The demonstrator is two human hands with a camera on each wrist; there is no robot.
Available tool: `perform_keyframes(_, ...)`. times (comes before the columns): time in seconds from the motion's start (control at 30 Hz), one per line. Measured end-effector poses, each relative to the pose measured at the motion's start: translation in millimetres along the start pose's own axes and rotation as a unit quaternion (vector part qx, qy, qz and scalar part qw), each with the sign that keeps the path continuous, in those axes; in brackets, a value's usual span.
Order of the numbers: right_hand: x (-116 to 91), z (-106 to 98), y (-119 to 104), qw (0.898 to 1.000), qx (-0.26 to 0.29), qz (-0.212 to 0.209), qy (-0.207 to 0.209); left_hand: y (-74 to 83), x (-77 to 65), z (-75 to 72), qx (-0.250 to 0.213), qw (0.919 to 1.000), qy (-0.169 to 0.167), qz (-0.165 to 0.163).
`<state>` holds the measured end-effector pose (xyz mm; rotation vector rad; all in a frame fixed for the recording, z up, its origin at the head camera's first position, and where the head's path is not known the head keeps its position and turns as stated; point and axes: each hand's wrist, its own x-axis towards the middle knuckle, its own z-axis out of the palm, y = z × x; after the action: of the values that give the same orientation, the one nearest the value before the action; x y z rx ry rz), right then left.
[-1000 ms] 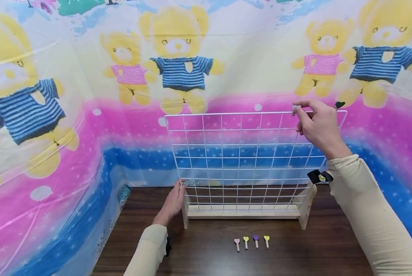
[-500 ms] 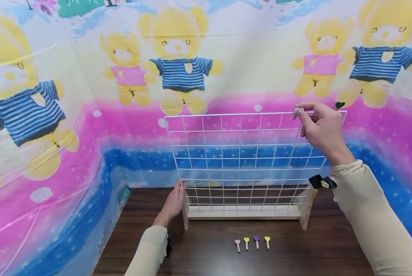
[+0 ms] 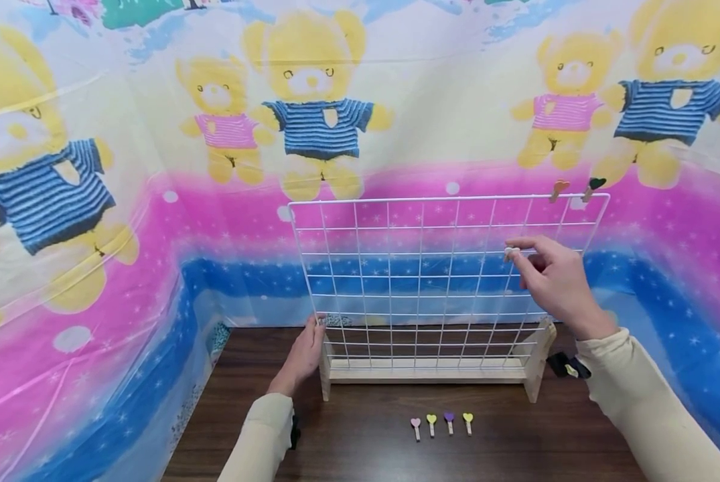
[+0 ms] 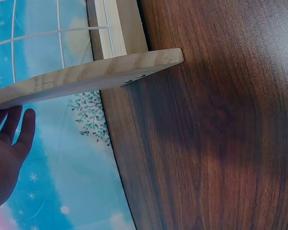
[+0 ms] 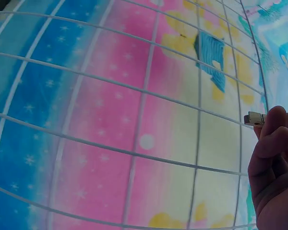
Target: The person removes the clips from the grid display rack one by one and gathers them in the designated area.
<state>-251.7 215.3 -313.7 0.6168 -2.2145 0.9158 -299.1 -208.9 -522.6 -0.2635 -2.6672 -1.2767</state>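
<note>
My right hand [image 3: 549, 278] pinches a small heart-topped clothespin [image 3: 512, 252] between thumb and forefinger, in front of the upper right of a white wire grid [image 3: 420, 275]. In the right wrist view the wooden end of the clothespin [image 5: 255, 119] pokes out past the fingertips. The grid stands upright in a pale wooden stand [image 3: 426, 372]. On its top bar, near the right corner, sit an orange heart clothespin [image 3: 559, 191] and a dark green one [image 3: 593, 189]. Fingers extended, my left hand [image 3: 302, 351] touches the outer side of the stand's left leg [image 4: 86, 76].
Several heart clothespins lie in a row before the stand: a pink one [image 3: 416, 428], a yellow one [image 3: 431, 424], a purple one [image 3: 449, 422] and another yellow one [image 3: 469, 423]. The dark wooden table [image 3: 360, 455] meets a bear-patterned cloth [image 3: 444, 134] behind.
My right hand has come down from the top bar with the clothespin still pinched, uncovering the orange clothespin on the bar. The left hand stays where it was.
</note>
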Motion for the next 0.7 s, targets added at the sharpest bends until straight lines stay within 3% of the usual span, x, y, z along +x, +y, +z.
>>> perform_keyframes(0.7,-72.3,43.0,43.2,0.994,-0.031,0.059,-0.09,3.3,-1.4,-0.7,-0.002,1.0,0.005,-0.006)
